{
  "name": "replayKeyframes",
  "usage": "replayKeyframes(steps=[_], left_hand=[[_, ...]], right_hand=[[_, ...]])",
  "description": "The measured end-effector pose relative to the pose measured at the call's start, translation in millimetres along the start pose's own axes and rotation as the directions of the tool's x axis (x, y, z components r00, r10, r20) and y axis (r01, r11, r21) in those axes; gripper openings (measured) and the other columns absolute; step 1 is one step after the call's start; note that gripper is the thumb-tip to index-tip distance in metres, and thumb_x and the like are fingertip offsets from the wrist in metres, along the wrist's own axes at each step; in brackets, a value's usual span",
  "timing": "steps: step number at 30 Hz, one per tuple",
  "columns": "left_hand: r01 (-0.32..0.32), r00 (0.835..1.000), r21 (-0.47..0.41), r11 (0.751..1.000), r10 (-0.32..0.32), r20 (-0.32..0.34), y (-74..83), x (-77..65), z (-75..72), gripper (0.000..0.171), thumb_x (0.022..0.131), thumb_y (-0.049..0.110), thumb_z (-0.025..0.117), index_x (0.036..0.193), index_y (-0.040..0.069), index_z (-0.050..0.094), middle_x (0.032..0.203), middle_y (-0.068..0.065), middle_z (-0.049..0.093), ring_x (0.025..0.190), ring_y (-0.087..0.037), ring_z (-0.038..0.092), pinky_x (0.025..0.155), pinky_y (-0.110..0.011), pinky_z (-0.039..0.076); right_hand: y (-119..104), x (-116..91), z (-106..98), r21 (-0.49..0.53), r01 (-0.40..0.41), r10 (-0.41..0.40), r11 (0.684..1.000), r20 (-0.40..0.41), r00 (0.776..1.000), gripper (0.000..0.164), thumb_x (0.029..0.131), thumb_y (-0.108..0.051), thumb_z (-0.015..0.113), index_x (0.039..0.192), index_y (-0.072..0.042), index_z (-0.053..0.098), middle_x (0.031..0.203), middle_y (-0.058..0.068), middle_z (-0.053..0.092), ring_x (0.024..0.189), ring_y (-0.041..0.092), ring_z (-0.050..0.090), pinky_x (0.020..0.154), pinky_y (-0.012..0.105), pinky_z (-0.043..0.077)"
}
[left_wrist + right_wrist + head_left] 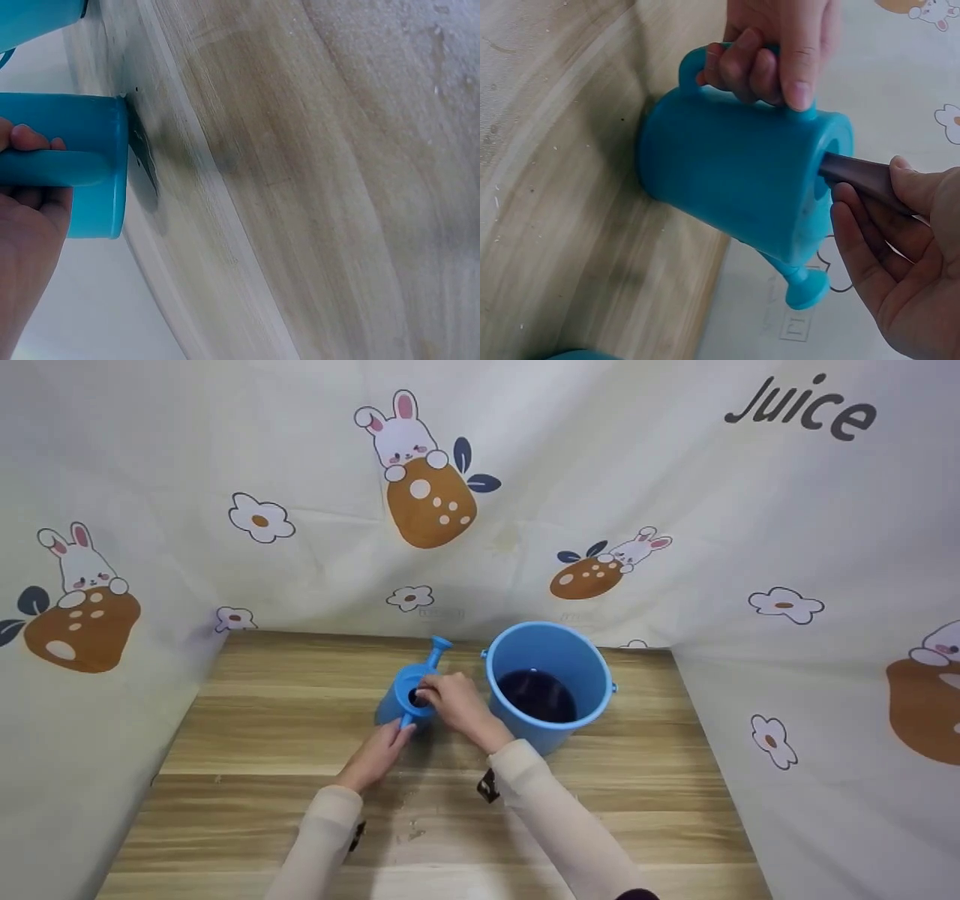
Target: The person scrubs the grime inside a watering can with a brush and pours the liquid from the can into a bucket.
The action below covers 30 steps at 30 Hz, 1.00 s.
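Note:
A blue watering can [388, 703] stands on the wooden table, its spout [439, 649] toward the back wall. My left hand [379, 754] grips the can's side handle [67, 169], fingers curled through the loop and thumb lying along its top. With thumb and fingers, my right hand [461, 706] pinches a flat dark brown handle [866, 180] that goes down into the can's round top opening. The lower end of that piece is hidden inside the can, so I cannot tell what kind of tool it is.
Right of the can, close by my right forearm, stands a larger blue bucket [589, 660] with dark liquid [536, 697] in it. Wet spots [415, 831] dot the wooden table [247, 802]. A cloth [315, 450] printed with rabbits hangs around the back and sides.

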<state>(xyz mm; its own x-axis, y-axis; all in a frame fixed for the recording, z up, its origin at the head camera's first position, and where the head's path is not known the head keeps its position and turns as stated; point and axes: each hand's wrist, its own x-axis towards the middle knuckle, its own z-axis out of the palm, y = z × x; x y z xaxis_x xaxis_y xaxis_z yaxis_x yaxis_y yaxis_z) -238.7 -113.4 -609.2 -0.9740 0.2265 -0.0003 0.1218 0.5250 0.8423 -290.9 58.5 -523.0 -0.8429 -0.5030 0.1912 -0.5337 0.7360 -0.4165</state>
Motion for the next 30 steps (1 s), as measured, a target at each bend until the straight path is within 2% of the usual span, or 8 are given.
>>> replayKeyframes(steps=[8, 17, 22, 30], left_hand=[[0.020, 1.000, -0.019, 1.000, -0.020, 0.018, 3.2, -1.2, -0.5, 0.031, 0.108, 0.028, 0.044, 0.091, 0.005, 0.054, 0.075, 0.003, 0.045, 0.067, -0.011, 0.044, 0.067, -0.028, 0.038], [-0.021, 1.000, 0.019, 1.000, 0.021, 0.013, 1.9, -0.1, -0.3, 0.030, 0.108, 0.026, 0.045, 0.092, 0.002, 0.055, 0.074, 0.003, 0.040, 0.070, -0.013, 0.043, 0.071, -0.032, 0.039], [-0.030, 0.999, 0.034, 0.999, 0.029, 0.015, 0.1, 0.2, 0.3, 0.028, 0.107, 0.027, 0.045, 0.088, 0.007, 0.052, 0.073, 0.003, 0.038, 0.068, -0.012, 0.042, 0.071, -0.031, 0.038], [0.007, 1.000, 0.005, 1.000, -0.007, 0.023, 2.9, -1.1, -0.6, 0.027, 0.107, 0.026, 0.046, 0.088, 0.009, 0.052, 0.072, 0.003, 0.042, 0.065, -0.011, 0.042, 0.064, -0.028, 0.038]], right_hand=[[-1, -2, 0, 0.003, 0.000, 0.000, 1.000, 0.007, 1.000, 0.022, 0.100, -0.027, 0.060, 0.105, -0.011, 0.074, 0.097, 0.002, 0.076, 0.088, 0.017, 0.072, 0.079, 0.031, 0.057], [-1, -3, -3, 0.024, 0.001, -0.001, 1.000, 0.005, 1.000, 0.019, 0.099, -0.026, 0.061, 0.101, -0.012, 0.074, 0.093, 0.001, 0.076, 0.086, 0.016, 0.072, 0.077, 0.030, 0.056], [0, -3, -7, 0.024, 0.004, -0.004, 1.000, -0.009, 1.000, 0.018, 0.099, -0.026, 0.062, 0.099, -0.014, 0.074, 0.089, -0.001, 0.076, 0.084, 0.015, 0.071, 0.077, 0.031, 0.055], [0, -6, -15, 0.050, -0.022, 0.022, 0.999, 0.004, 1.000, 0.021, 0.100, -0.028, 0.059, 0.103, -0.014, 0.073, 0.093, 0.000, 0.076, 0.085, 0.014, 0.072, 0.077, 0.030, 0.056]])
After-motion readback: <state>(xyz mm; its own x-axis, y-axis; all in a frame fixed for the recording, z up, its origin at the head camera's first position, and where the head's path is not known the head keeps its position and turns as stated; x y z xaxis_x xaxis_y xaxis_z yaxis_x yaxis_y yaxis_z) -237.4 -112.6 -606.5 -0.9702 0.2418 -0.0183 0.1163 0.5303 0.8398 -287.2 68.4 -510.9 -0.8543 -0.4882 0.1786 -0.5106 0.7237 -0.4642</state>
